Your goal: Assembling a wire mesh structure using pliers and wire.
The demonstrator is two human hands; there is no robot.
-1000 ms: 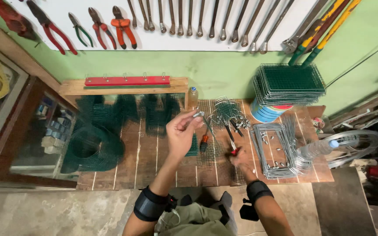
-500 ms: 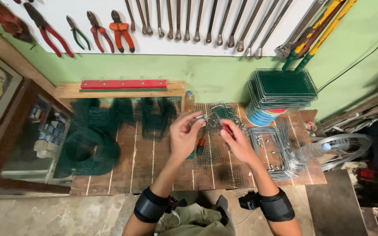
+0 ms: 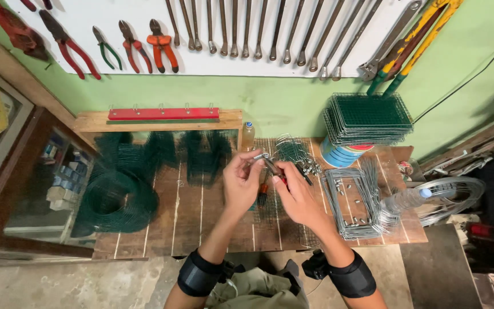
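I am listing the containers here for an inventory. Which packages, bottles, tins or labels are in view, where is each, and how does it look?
Small bottle: back of the bench by the wooden shelf, upright, yellowish with a blue cap.
Round tin: back right, under the stacked green mesh panels; blue with white and red bands.
Clear plastic bottle: right edge, lying down, blue cap.
Small boxes: left cabinet, bluish; details too small to tell.

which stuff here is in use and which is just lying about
In use: left hand, right hand, small metal piece, red-handled pliers, mesh panel.
Lying about: mesh roll, panel stack, plastic bottle, wall tools.
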